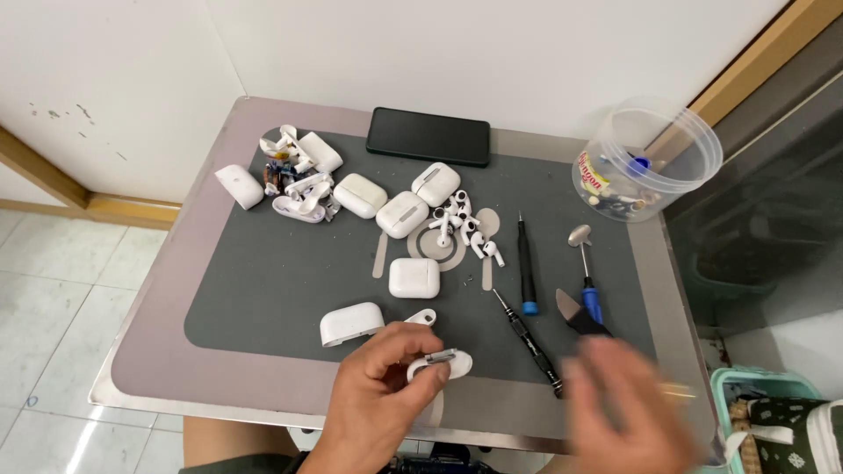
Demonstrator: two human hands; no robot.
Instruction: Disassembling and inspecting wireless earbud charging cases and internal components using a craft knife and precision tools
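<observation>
Grey mat [263, 290], white hinged earbud-case lid [442, 362]

Small electronics repair station. Evidence: grey repair mat [263, 298] on a compact metal worktop [158, 351]; white earbud charging cases [414, 277], loose earbuds [465, 228] and dismantled case parts [294, 180]; precision screwdrivers [526, 268]; metal spudger [587, 263]; clear plastic tub [650, 158] of small parts; black smartphone [428, 136].

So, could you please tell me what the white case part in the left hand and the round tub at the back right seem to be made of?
White case part: glossy hard plastic, apparently, with a metallic-looking hinge strip. Round tub: clear thin plastic, since its contents show through the wall. The left hand pinches the part.
</observation>
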